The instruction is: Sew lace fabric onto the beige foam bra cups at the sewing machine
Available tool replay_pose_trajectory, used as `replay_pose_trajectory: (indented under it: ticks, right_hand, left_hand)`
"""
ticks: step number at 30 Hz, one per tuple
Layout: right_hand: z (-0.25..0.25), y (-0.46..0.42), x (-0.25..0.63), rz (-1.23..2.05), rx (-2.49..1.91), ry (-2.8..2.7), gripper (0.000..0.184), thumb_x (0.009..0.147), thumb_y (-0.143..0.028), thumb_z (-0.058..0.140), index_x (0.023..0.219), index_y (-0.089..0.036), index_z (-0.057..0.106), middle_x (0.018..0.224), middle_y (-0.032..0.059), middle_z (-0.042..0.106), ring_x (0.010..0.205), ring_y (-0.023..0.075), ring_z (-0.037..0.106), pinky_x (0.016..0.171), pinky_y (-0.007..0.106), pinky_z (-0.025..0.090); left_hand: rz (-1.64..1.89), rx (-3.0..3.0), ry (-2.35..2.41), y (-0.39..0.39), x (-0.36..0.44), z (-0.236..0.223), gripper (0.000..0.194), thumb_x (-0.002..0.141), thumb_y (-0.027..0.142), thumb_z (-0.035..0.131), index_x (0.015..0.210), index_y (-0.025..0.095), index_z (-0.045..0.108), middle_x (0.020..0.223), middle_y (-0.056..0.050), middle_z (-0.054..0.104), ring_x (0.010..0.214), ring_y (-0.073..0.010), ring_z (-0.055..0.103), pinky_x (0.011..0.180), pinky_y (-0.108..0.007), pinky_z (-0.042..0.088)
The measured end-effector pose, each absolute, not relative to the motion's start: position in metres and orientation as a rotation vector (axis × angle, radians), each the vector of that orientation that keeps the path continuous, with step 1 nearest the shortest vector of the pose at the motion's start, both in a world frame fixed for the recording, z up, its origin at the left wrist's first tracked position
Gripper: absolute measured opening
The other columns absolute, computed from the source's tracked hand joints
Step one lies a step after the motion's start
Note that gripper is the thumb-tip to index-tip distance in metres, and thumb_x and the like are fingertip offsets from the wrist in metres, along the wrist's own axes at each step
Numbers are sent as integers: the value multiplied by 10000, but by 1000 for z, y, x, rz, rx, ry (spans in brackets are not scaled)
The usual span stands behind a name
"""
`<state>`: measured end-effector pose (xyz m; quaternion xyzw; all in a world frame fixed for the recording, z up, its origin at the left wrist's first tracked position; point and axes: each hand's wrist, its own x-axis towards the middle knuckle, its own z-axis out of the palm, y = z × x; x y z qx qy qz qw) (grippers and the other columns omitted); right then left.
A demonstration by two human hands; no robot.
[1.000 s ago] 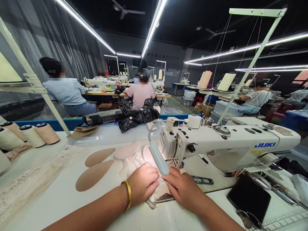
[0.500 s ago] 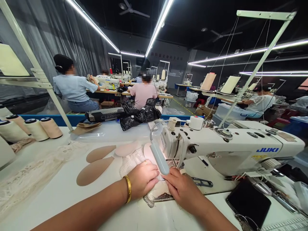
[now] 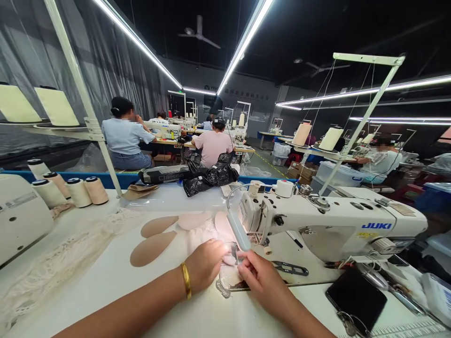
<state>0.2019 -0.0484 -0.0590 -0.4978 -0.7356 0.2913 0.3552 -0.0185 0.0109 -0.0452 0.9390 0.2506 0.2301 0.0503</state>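
My left hand (image 3: 206, 264), wearing a gold bangle, is closed with its fingertips on pale lace fabric (image 3: 197, 238) left of the needle area. My right hand (image 3: 260, 277) has its fingers curled and pinched just right of the metal needle plate; what they hold, if anything, is too small to make out. A grey lamp head (image 3: 239, 232) on a bendy neck lights the spot and partly covers it. The white sewing machine (image 3: 331, 225) stands to the right. Two beige teardrop pads (image 3: 153, 249) and paler pink pads (image 3: 192, 220) lie left of the lace.
Thread snips (image 3: 291, 268) and a black phone (image 3: 356, 295) lie on the right. A long lace strip (image 3: 66, 258) and thread cones (image 3: 79, 192) are on the left. Black plastic bags (image 3: 211, 178) sit behind the table. Other people work at machines further back.
The view has shifted slightly left. My left hand has drawn back and up a little, and my right hand's fingers have curled in. The gap between the hands now shows the metal plate.
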Motion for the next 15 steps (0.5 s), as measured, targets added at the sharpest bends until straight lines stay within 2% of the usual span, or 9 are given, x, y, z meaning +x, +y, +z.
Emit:
replay_pose_trajectory:
  ticks: [2,4,6,8,10,12,14,15]
  right_hand:
    - [-53,-54,183,1157,-1268,-1587,437,957,-432,608,1337,-244,504,812,-20,613,746,192,600,691,302,457]
    - [-49,-61,164,1390,-1173,-1299,616,872,-473,717,1373,-230,453,760,-52,577,685,168,569,651,275,431]
    - [-46,-69,148,1467,-1073,-1099,681,824,-487,782,1363,-220,463,745,-53,585,654,153,545,640,266,415]
    - [-43,-76,136,1478,-991,-955,705,806,-515,816,1358,-231,481,773,-34,615,669,153,556,658,272,432]
    - [-41,-82,126,1478,-948,-844,719,793,-543,839,1359,-265,495,803,-25,627,714,166,585,688,282,471]
    - [-37,-86,118,1482,-928,-765,741,785,-566,853,1375,-293,496,855,-10,649,735,175,610,701,298,509]
    - [-35,-91,109,1484,-909,-701,782,761,-559,885,1391,-297,504,910,10,674,702,170,614,684,311,530]
    - [-34,-95,105,1479,-896,-672,805,742,-545,908,1397,-294,512,925,15,682,675,163,608,669,312,534]
  left_hand:
    - [803,2745,651,-9,-35,-43,310,921,62,463,1163,222,571,1051,-54,702,935,-209,641,874,-345,560]
    - [924,2625,629,-24,-56,-44,411,936,92,483,1312,257,518,1218,-60,689,1096,-213,641,977,-372,555]
    - [977,2576,801,-32,-83,-47,511,894,108,524,1377,271,495,1298,-75,669,1177,-245,636,1008,-424,560]
    - [1001,2494,1103,-39,-109,-48,499,865,146,554,1351,259,538,1313,-93,665,1188,-285,643,999,-474,570]
    - [1104,2257,1375,-52,-127,-48,391,895,254,589,1286,243,585,1279,-106,671,1140,-302,653,970,-494,574]
    - [1148,1919,1398,-74,-130,-49,305,952,448,599,1158,227,633,1122,-98,700,981,-279,676,873,-452,591]
    - [904,1564,1101,-98,-118,-52,487,955,683,566,960,208,673,894,-74,709,773,-233,674,727,-370,587]
    - [737,1358,930,-109,-108,-53,608,914,780,566,936,189,711,859,-88,728,744,-229,682,716,-355,582]
